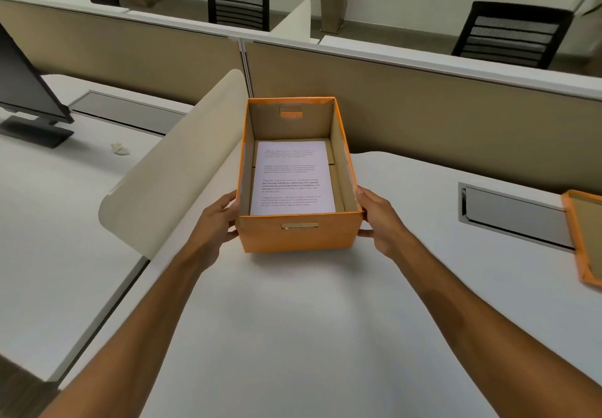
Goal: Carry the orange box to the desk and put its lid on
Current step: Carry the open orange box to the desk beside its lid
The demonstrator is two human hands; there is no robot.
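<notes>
Both hands grip the orange box (298, 237) at its near corners, left hand (215, 222) on the left wall, right hand (379, 222) on the right; the box appears set on the tabletop (293, 320), open, paper (293, 178) inside; carrying looks complete; the lid (583, 238) lies apart at right, not yet fitted.

The printed sheet (292, 178) inside the orange box (298, 237) carries text too blurred to read.
</notes>
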